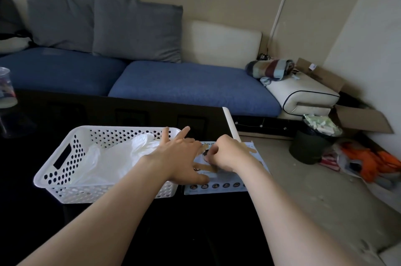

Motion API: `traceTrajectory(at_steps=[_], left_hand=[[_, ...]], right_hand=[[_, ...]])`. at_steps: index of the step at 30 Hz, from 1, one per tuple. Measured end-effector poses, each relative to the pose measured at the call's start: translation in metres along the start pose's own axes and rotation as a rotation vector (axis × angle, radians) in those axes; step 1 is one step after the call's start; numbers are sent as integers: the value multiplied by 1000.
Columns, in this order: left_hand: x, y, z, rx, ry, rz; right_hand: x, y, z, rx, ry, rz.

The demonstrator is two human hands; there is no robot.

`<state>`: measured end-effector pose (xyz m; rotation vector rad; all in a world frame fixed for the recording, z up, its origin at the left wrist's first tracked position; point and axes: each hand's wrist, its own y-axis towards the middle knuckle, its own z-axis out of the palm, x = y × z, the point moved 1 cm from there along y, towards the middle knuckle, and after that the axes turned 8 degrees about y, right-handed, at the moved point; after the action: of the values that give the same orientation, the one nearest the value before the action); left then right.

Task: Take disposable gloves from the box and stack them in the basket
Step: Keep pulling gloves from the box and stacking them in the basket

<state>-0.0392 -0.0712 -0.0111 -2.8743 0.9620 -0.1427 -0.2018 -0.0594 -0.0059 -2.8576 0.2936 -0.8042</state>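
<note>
A white perforated basket (65,157) sits on the dark table with several clear disposable gloves (112,161) piled inside. Right of it lies the flat light-blue glove box (217,188). My left hand (180,157) lies across the box's left part with its fingers spread, thumb near the box's front edge. My right hand (227,154) is over the box's middle with fingers curled down at the opening. Whether it pinches a glove is hidden by the fingers.
A blue sofa (184,83) with grey cushions runs behind the table. A clear plastic container (6,88) stands at the table's far left. On the floor to the right are a dark bin (310,144), cardboard boxes (360,118) and an orange bag (368,163).
</note>
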Motion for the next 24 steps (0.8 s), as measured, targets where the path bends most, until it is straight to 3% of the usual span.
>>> traceTrajectory(at_steps=[10,20,22,24], left_hand=[[-1,5,0,30,-65,-62],[0,4,-1,42,-96,-97],[0,4,-1,47,-110,-96],[0,4,0,51,-122,-96]], right_hand=[[-5,0,-13,-166,75,-23],[-31,-3,-29,-419,-16,144],[-36,-2,-29,-418,-5,118],[-35,-2,-28,-369,116,-23]])
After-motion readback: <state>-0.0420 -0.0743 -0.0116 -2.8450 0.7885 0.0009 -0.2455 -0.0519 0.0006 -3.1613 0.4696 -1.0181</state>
